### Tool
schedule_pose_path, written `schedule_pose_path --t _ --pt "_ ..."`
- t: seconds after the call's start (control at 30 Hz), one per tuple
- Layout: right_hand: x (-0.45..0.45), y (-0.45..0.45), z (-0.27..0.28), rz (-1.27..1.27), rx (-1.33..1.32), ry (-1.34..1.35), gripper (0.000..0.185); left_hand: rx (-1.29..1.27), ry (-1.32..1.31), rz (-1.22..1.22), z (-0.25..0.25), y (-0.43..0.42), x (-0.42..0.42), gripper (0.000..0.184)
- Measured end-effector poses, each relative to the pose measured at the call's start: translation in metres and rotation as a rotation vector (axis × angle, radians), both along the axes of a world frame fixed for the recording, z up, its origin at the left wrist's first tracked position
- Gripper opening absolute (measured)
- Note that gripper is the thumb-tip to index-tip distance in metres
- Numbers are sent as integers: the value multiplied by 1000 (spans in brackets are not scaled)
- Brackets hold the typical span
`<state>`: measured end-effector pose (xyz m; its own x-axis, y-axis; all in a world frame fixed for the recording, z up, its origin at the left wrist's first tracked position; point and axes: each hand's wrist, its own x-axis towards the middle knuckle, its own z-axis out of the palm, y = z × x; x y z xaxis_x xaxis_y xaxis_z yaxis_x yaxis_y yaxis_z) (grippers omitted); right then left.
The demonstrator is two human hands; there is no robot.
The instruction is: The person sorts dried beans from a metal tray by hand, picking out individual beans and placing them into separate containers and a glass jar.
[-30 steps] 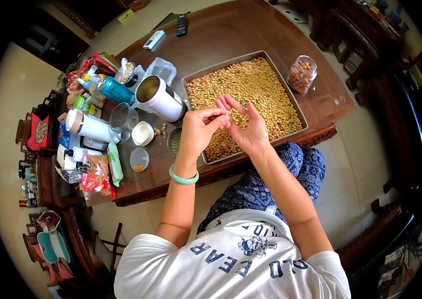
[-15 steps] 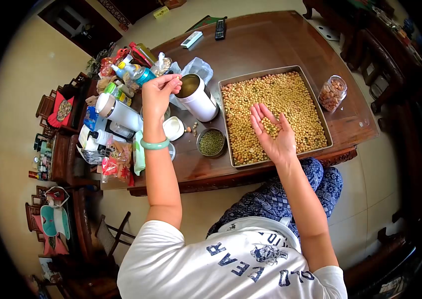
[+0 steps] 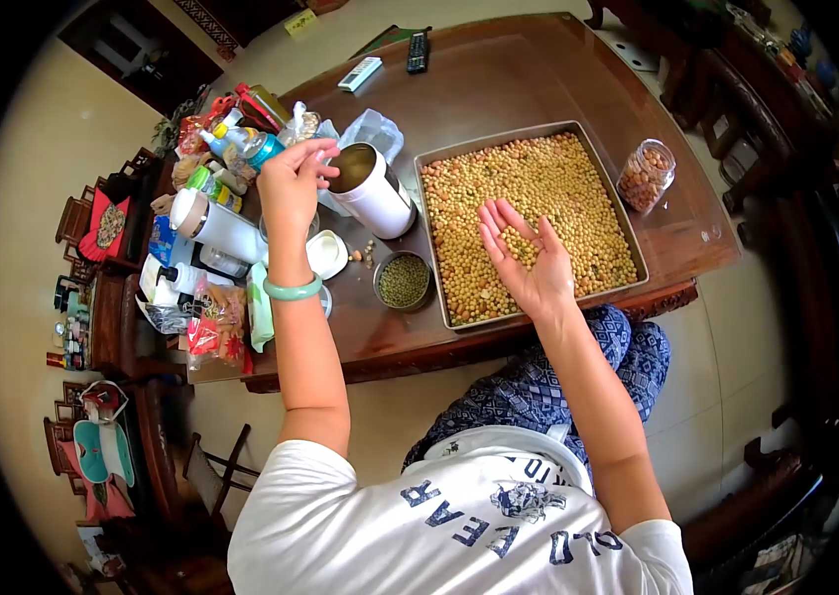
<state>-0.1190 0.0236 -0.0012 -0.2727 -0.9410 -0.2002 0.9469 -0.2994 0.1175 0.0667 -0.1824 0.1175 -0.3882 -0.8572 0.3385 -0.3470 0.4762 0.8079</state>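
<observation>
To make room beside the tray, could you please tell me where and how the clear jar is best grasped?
Probably around the rounded body of the clear jar, coming from the right: its curved wall is exposed there, while the tray lies close on its left.

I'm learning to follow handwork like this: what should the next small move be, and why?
Probably bring the left hand over to the right hand and pinch one of the beans in its palm. The left hand appears beside the open white canister, with no bean clearly visible in its grasp, while the right hand, palm up above the rectangular tray, holds several loose beans.
</observation>
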Motion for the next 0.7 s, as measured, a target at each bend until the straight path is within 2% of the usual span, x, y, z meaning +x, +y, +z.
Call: schedule_pose_path --t 0.07,0.13,0.17,0.23,0.33,0.47,0.5,0.53,0.6,0.63,0.7 --pt "-1 1 3 8 -21 39 60 -85 37 3 2 17 -8 16" --pt "0 1 9 -2 31 23 61 -91 45 -95 -2 48 -21 15" --pt "0 1 8 4 20 57 62 -44 157 -210 -13 60 -29 14" --pt "0 1 6 23 -14 83 63 -123 -22 -298 -18 96 -45 16" --pt "-2 1 3 39 7 114 63 17 -18 -457 -45 122 -66 22" --pt "-5 1 -11 61 -39 161 62 -5 -171 -490 -57 133 -81 29" --pt "-3 2 1 62 110 195 55 -136 -172 -509 -60 133 -84 31" --pt "-3 2 -1 61 113 194 55 -265 -172 -527 -64 134 -87 34" --pt "-2 0 -2 53 306 240 42 -287 -180 -533 -72 131 -91 27" --pt "0 3 6 40 242 211 32 -340 -213 -524 -74 131 -91 28" --pt "0 1 1 37 244 193 31 -412 -240 -525 -78 129 -91 28"
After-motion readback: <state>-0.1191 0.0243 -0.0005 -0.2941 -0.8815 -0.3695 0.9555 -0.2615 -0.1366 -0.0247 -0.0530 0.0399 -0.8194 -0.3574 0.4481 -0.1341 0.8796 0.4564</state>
